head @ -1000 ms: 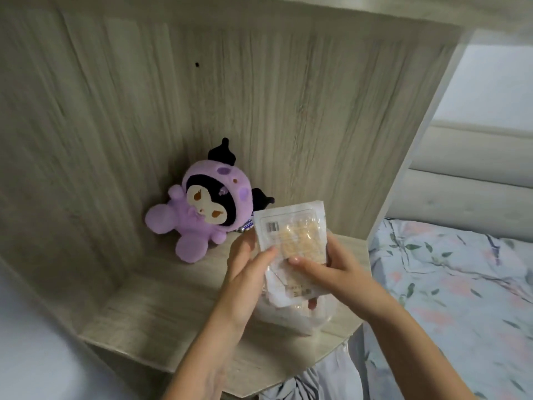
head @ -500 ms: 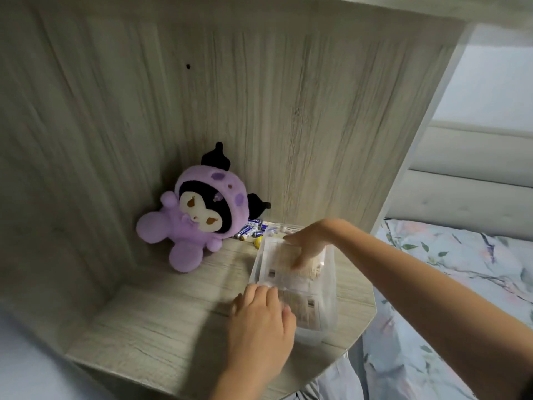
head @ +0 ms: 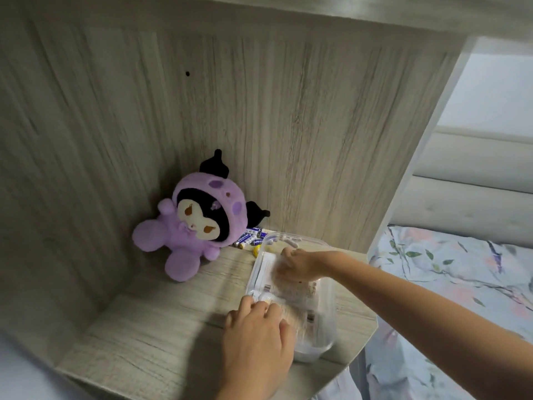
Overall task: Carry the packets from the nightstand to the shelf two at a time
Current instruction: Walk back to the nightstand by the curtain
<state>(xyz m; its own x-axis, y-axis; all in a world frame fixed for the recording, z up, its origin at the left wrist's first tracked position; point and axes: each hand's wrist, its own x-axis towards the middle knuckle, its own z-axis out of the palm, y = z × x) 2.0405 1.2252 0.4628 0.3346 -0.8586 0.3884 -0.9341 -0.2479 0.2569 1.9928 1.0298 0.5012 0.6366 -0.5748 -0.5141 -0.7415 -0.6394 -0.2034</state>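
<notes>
Clear packets (head: 266, 274) of beige contents with white barcode labels lie flat in a clear plastic tub (head: 327, 327) on the wooden shelf (head: 161, 336). My left hand (head: 256, 330) rests on the near end of the packets, fingers laid over them. My right hand (head: 300, 262) reaches in from the right and holds the far end of the top packet with curled fingers, blurred by motion. The hands hide much of the packets.
A purple plush toy (head: 196, 223) sits in the back corner of the shelf, with several small batteries (head: 250, 238) beside it. Wooden walls close the left and back. A bed with a floral sheet (head: 450, 272) lies to the right.
The packets went from upright between both hands down flat into the tub. My left hand slid onto their near end and my right hand stays on the far end.
</notes>
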